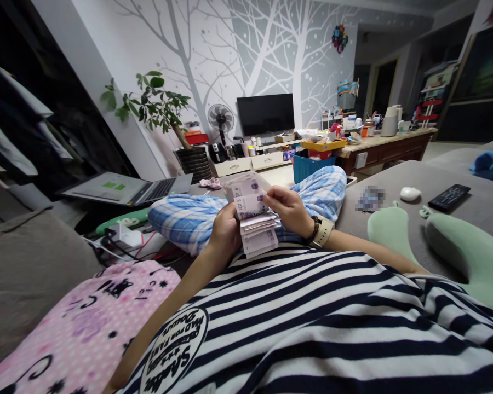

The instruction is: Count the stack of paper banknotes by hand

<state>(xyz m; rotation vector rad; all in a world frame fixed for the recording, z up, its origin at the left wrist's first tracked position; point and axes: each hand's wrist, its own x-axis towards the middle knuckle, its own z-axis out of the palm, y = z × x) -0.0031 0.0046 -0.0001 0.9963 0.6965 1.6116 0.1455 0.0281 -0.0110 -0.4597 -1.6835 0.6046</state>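
Note:
A bundle of pale purple banknotes point(259, 241) is held in front of my striped shirt, above my crossed legs. My left hand point(225, 229) is closed round the bundle's left side, the thumb lying against the notes. Several notes are folded or fanned, so their edges show in layers at the lower part. My right hand point(290, 209) pinches the right edge of an upper banknote point(246, 198) between thumb and fingers. Its wrist carries a light watch point(324, 230) and a dark bracelet. Part of the left fingers is hidden behind the notes.
An open laptop point(127, 189) stands at the left, near a white power strip point(125, 236) with cables. On the right of the sofa lie a white mouse point(410, 193), a black remote point(449, 197) and a green neck pillow point(468, 246). A pink cushion point(90, 323) is beside my left arm.

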